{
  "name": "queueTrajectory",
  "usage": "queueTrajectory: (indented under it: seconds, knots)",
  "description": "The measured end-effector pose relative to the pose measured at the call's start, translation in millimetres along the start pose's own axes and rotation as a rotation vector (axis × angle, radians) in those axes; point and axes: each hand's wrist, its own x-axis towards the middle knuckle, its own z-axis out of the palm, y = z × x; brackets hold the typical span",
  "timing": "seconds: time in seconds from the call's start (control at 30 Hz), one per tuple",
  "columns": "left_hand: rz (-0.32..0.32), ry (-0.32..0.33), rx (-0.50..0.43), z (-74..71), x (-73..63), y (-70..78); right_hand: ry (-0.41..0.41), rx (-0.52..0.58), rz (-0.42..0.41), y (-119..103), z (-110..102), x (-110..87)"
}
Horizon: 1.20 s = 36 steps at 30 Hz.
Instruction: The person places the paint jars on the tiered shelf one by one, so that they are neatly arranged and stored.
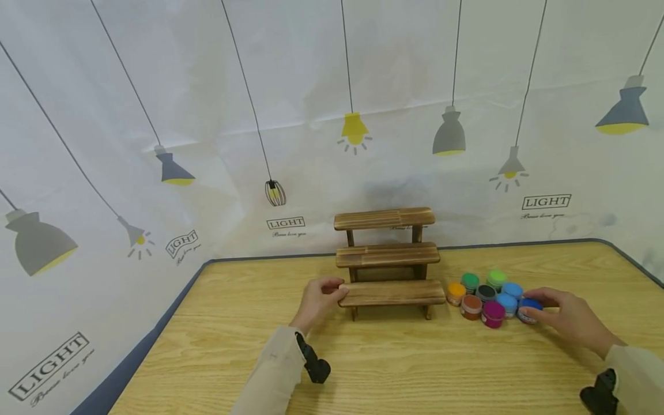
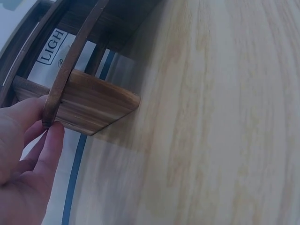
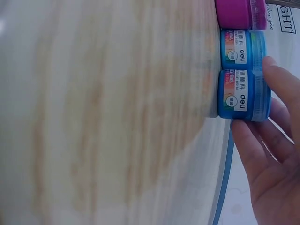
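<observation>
A brown wooden three-tier display stand (image 1: 391,293) stands on the table. My left hand (image 1: 319,300) pinches the left end of its lowest shelf; in the left wrist view, thumb and fingertips meet the shelf's edge (image 2: 58,91) from both faces. To the right of the stand, small paint jars sit in a cluster. My right hand (image 1: 573,317) grips the dark blue paint jar (image 3: 239,96) at the cluster's right end, fingers around its lid and side. Beside it are a light blue jar (image 3: 236,49) and a magenta jar (image 1: 493,314).
Other jars in the cluster include an orange jar (image 1: 456,293), a brown jar (image 1: 471,308), a black jar (image 1: 486,293) and green ones. Behind the wood-grain table (image 1: 394,369) hangs a pale backdrop (image 1: 223,155) printed with lamps, close behind the stand.
</observation>
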Motion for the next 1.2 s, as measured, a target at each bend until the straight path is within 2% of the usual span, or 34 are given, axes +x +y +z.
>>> queueTrajectory:
  seconds: [0.23,0.37,0.73,0.97,1.2]
  knots:
    - [-0.041,-0.054,-0.025,-3.5,3.2,-2.3,-0.054,0.024,0.014,2,-3,1.0]
    - [-0.046,-0.056,-0.016,-4.4,3.5,-3.8,-0.074,0.021,-0.009,3,-2,-0.1]
    - [-0.042,-0.052,-0.037,-3.6,2.3,-2.6,-0.052,-0.018,-0.074,6,-2,-2.1]
    - [-0.057,-0.036,-0.045,-2.3,1.2,-1.6,0.006,-0.041,-0.09,4,-11,-7.0]
    - [-0.055,-0.04,-0.056,-2.6,0.5,-1.6,0.037,-0.049,-0.138,-11,-24,-6.4]
